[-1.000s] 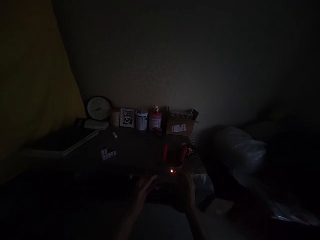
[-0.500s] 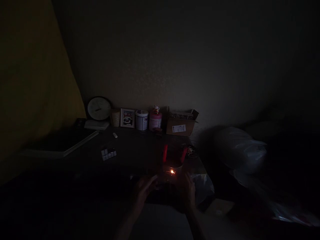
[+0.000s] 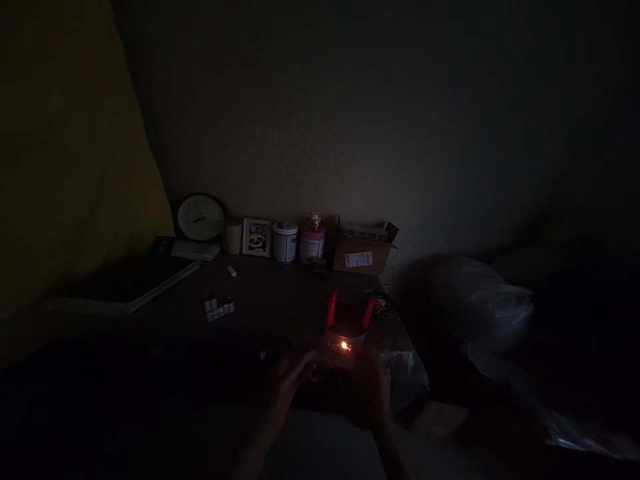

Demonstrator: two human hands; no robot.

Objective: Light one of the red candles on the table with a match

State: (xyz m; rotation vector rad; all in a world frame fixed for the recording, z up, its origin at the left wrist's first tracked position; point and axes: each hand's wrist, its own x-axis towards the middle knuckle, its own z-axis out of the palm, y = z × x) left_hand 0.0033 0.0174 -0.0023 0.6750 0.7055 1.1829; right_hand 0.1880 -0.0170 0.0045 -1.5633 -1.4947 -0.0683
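In the dim light a small bright flame (image 3: pixel 344 346) glows between my two hands, in front of two upright red candles, the left candle (image 3: pixel 331 309) and the right candle (image 3: pixel 369 312). A thin lit line runs beside the flame; what is burning is too dark to make out. My left hand (image 3: pixel 294 373) is left of the flame, fingers stretched towards it and apart from one another, with no held thing showing. On the other side, my right hand (image 3: pixel 373 381) is curved close by, its fingers lost in shadow.
A dish of matchsticks (image 3: pixel 383 305) lies behind the right candle. Along the wall stand a round clock (image 3: pixel 201 218), a panda picture frame (image 3: pixel 257 237), a white tub (image 3: pixel 285 241), a pink container (image 3: pixel 312 245) and a cardboard box (image 3: pixel 361 257). Plastic bags (image 3: pixel 480 300) sit at right.
My right hand has turned slightly inward, nearer the flame. My left hand and the flame stay nearly in place; the view has shifted a little.
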